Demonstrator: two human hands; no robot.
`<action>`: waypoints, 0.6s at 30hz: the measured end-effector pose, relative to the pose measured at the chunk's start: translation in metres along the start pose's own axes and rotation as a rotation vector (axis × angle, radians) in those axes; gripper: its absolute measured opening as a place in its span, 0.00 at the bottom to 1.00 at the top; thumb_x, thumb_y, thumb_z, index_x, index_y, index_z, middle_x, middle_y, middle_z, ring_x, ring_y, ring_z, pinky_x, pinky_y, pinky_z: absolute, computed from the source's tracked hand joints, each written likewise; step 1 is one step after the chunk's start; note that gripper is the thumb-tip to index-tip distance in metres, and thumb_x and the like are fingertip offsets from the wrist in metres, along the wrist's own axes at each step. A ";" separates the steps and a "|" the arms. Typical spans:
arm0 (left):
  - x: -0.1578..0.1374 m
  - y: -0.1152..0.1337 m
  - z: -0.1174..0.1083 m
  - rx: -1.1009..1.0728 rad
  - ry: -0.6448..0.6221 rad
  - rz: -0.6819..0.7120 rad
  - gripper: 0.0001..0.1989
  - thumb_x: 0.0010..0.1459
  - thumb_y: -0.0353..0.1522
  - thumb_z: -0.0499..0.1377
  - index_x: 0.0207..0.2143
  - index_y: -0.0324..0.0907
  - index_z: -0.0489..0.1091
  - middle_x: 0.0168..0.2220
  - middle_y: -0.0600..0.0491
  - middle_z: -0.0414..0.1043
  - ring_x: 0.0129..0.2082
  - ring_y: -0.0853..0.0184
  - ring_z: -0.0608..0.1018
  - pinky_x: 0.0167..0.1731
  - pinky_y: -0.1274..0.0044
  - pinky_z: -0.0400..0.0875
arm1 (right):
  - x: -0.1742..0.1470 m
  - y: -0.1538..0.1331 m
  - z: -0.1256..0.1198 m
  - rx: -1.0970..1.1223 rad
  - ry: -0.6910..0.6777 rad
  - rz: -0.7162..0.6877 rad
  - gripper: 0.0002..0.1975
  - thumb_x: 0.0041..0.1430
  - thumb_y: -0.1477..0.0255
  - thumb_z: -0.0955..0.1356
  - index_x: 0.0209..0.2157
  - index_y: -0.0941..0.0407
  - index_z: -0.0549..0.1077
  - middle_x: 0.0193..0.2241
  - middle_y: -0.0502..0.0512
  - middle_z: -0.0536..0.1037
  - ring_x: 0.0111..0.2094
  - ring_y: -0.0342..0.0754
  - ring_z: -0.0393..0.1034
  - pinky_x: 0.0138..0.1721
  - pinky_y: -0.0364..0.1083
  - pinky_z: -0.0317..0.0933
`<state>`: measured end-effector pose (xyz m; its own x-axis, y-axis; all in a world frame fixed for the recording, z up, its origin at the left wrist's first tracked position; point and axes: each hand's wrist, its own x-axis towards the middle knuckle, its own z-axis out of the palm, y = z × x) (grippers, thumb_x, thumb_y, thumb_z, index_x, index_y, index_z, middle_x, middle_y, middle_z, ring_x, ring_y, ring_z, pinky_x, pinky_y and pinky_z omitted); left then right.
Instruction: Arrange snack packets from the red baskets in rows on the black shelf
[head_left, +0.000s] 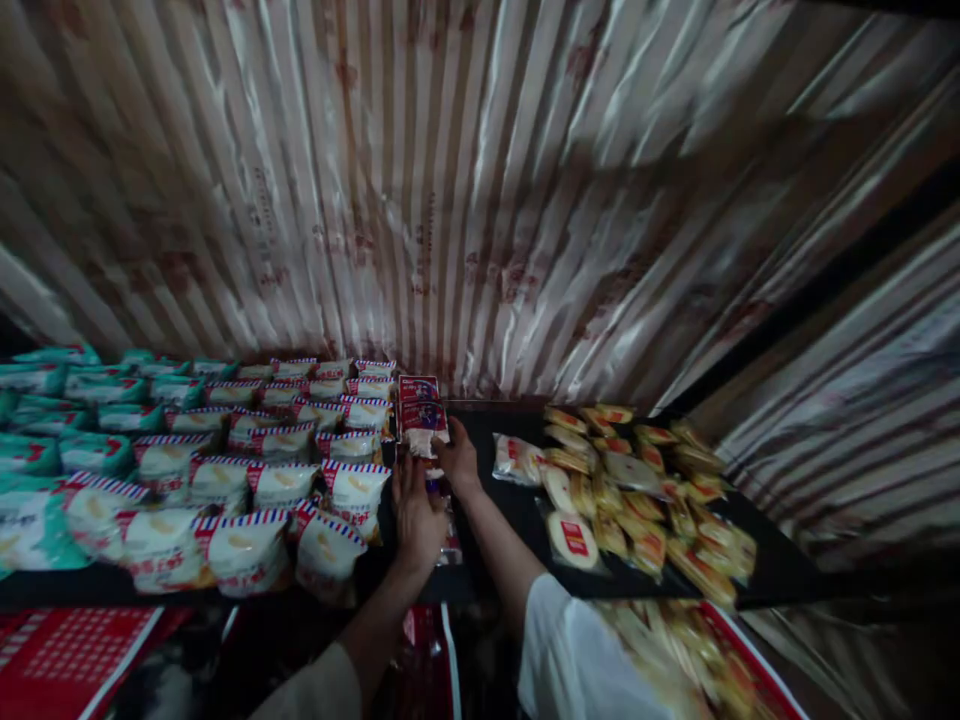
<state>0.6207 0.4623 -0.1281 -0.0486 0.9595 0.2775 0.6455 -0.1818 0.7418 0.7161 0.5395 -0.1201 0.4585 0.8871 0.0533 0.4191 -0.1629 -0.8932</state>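
Note:
A row of dark red and white snack packets (420, 400) lies flat on the black shelf in front of me. My left hand (421, 525) rests at the near end of the front packet, its fingers stretched forward. At the packet's right edge, my right hand (459, 462) grips the near right corner between thumb and fingers. Closer to me, partly hidden by my left hand, lies another packet with purple and red print (451, 540). White bags with blue-and-red striped tops (356, 490) stand close to the left of my hands.
Teal bags (37, 520) stand in rows at the far left. Several yellow packaged breads or cakes (637, 500) lie piled on the shelf (480, 425) to the right. Behind rises a striped, shiny plastic sheet (450, 200). Below the shelf edge are red boxes (71, 650) and more yellow packs (667, 640).

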 end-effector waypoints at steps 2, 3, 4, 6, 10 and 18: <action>0.001 -0.001 0.000 0.008 0.005 0.005 0.30 0.49 0.22 0.51 0.56 0.34 0.63 0.62 0.42 0.60 0.67 0.55 0.51 0.63 0.60 0.51 | 0.000 -0.003 0.001 -0.053 0.005 -0.047 0.26 0.51 0.72 0.66 0.53 0.57 0.67 0.33 0.52 0.78 0.31 0.46 0.72 0.36 0.44 0.66; 0.001 -0.001 0.000 0.012 0.006 0.007 0.29 0.48 0.22 0.51 0.56 0.34 0.63 0.61 0.42 0.61 0.67 0.56 0.51 0.63 0.60 0.52 | -0.001 -0.004 0.001 -0.086 0.013 -0.072 0.23 0.51 0.73 0.66 0.52 0.57 0.68 0.35 0.53 0.78 0.33 0.47 0.72 0.39 0.45 0.66; 0.001 -0.001 0.000 0.018 0.009 0.009 0.29 0.48 0.22 0.51 0.56 0.34 0.64 0.61 0.42 0.61 0.67 0.56 0.51 0.63 0.60 0.52 | -0.003 -0.006 0.002 -0.124 0.026 -0.096 0.22 0.52 0.73 0.66 0.50 0.58 0.70 0.38 0.55 0.78 0.35 0.47 0.72 0.41 0.45 0.66; 0.000 -0.002 0.000 0.036 0.014 0.018 0.28 0.48 0.22 0.50 0.54 0.34 0.65 0.60 0.42 0.63 0.66 0.55 0.52 0.63 0.60 0.52 | -0.007 -0.008 0.002 -0.201 0.055 -0.128 0.20 0.52 0.74 0.65 0.48 0.59 0.71 0.41 0.59 0.76 0.40 0.49 0.71 0.44 0.46 0.64; -0.002 -0.006 0.003 0.067 0.036 0.045 0.27 0.49 0.22 0.50 0.53 0.31 0.66 0.59 0.39 0.64 0.65 0.55 0.54 0.62 0.61 0.55 | -0.018 -0.013 0.004 -0.322 0.078 -0.132 0.18 0.55 0.74 0.64 0.48 0.60 0.72 0.44 0.64 0.73 0.42 0.51 0.71 0.45 0.46 0.63; -0.004 -0.011 0.008 0.067 0.037 0.045 0.28 0.48 0.21 0.50 0.54 0.33 0.66 0.58 0.41 0.65 0.64 0.56 0.59 0.62 0.62 0.56 | -0.032 -0.015 0.006 -0.536 0.021 -0.187 0.18 0.59 0.72 0.63 0.50 0.59 0.72 0.51 0.63 0.71 0.52 0.55 0.63 0.54 0.49 0.55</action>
<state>0.6203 0.4623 -0.1419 -0.0461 0.9418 0.3330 0.6974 -0.2084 0.6857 0.6904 0.5160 -0.1111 0.3518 0.9139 0.2027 0.8315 -0.2056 -0.5161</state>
